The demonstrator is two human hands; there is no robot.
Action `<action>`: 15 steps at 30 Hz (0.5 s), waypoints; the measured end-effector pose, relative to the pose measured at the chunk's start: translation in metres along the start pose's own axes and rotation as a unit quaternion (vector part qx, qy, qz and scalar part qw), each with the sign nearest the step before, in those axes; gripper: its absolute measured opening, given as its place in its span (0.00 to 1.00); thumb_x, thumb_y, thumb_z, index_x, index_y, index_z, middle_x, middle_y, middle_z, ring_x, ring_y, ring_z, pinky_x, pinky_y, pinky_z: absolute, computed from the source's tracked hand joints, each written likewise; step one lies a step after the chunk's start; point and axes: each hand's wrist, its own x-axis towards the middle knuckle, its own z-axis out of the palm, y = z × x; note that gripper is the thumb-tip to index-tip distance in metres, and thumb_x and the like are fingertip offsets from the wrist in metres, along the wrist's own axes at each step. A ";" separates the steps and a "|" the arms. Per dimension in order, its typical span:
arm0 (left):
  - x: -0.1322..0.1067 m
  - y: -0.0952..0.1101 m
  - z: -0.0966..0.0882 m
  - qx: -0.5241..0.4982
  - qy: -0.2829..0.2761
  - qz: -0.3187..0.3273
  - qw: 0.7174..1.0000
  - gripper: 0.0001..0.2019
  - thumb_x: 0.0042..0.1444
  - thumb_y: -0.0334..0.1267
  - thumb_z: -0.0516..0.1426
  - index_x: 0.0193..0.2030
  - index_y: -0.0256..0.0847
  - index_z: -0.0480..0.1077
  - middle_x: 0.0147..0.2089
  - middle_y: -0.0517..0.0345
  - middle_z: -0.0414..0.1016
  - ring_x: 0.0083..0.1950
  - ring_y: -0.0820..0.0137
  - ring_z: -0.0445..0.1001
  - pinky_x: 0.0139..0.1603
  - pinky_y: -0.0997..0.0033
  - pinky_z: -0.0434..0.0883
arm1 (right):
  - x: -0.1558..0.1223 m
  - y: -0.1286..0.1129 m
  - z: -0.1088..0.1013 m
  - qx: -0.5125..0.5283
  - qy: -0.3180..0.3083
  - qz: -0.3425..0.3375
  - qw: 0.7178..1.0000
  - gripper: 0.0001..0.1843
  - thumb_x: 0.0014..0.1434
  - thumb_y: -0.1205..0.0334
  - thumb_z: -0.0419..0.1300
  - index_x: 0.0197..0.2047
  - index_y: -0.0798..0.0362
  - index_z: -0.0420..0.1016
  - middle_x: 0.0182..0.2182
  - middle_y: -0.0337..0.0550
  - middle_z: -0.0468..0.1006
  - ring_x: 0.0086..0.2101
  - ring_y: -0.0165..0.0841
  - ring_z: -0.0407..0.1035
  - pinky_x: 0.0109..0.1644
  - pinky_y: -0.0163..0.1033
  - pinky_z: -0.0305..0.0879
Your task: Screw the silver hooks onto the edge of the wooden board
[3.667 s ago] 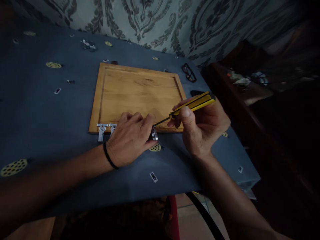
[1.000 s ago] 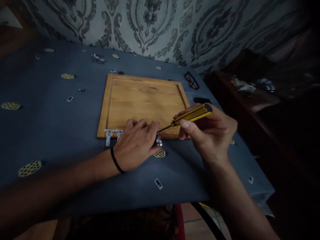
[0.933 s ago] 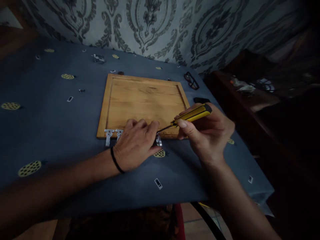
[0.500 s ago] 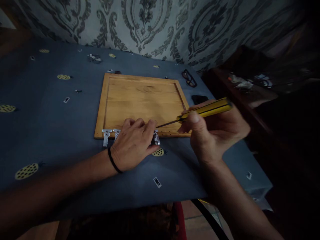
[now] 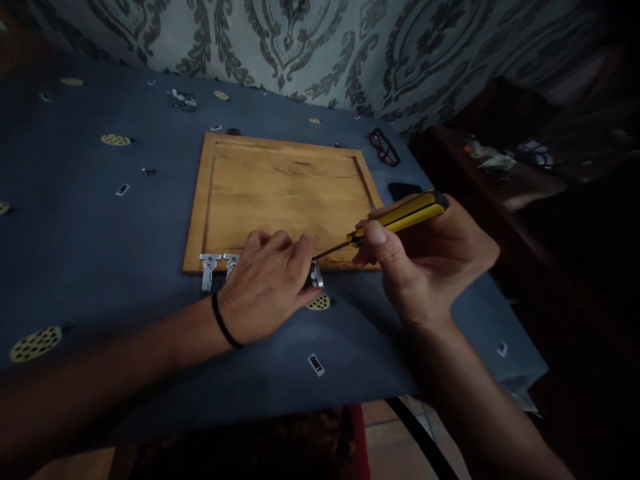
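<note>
A square wooden panel [image 5: 285, 190] lies flat on a blue patterned tablecloth [image 5: 90, 233]. Two silver metal brackets [image 5: 209, 267] stick out from its near edge at the left. My left hand [image 5: 267, 283] is curled over a third metal bracket [image 5: 315, 275] at the panel's near edge, pressing it down. My right hand [image 5: 425, 257] grips a yellow and black screwdriver [image 5: 395, 217]; its thin shaft slants down and left, with the tip at the bracket beside my left fingertips.
Dark-framed glasses [image 5: 384, 147] and a black flat object [image 5: 403, 190] lie right of the panel. Small metal parts [image 5: 183, 100] and a screw [image 5: 149, 171] sit at the back left. A dark wooden side table [image 5: 500, 180] stands to the right, patterned wallpaper [image 5: 300, 47] behind.
The screwdriver handle swung out to the right and came back closer to the panel, its tip staying at the bracket. My left hand has stayed on the bracket. The view shifted slightly.
</note>
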 end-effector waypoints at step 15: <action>-0.002 -0.001 0.001 0.013 0.008 0.002 1.000 0.24 0.61 0.46 0.63 0.57 0.35 0.62 0.53 0.46 0.78 0.54 0.54 0.74 0.52 0.53 0.66 | 0.002 0.007 0.000 0.034 -0.018 0.008 0.999 0.06 0.55 0.59 0.72 0.33 0.46 0.79 0.26 0.33 0.74 0.19 0.25 0.70 0.18 0.31 0.67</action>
